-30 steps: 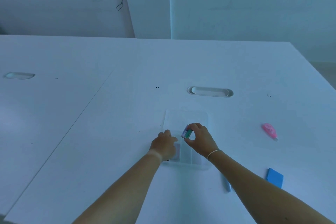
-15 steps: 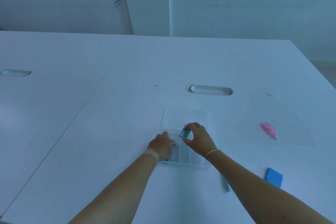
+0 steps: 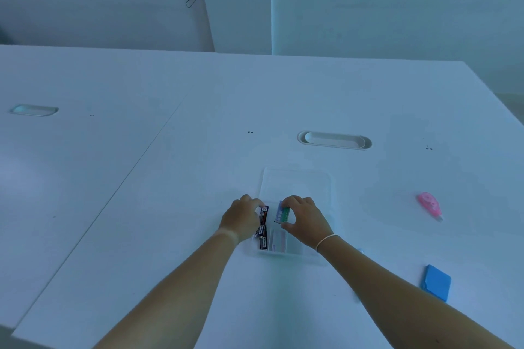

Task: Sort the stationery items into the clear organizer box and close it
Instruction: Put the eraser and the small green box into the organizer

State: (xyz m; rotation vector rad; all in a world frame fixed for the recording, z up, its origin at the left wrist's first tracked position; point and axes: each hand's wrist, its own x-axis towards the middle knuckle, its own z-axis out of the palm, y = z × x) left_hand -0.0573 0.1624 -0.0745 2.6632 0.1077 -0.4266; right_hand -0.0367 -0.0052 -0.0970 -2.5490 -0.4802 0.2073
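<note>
The clear organizer box [image 3: 309, 258] lies open on the white table, its lid [image 3: 296, 184] flat behind it. My right hand [image 3: 304, 221] pinches a small green and purple packet [image 3: 283, 215] over the box's middle. My left hand [image 3: 241, 218] holds a dark slim packet [image 3: 263, 218] at the box's left compartment, where another dark packet [image 3: 263, 242] lies. A pale pink item [image 3: 278, 241] sits in a middle compartment. A pink correction tape [image 3: 429, 205] and a blue eraser [image 3: 436, 282] lie on the table to the right.
A light blue item [image 3: 360, 251] peeks out beside my right forearm, mostly hidden. An oval cable cover [image 3: 334, 140] is set in the table behind the box, another one [image 3: 34, 110] at far left. A seam [image 3: 127, 170] runs between two tabletops.
My left hand has shifted so the dark packet now shows between its fingers at the left compartment. My right hand has lowered the green packet a little toward the box.
</note>
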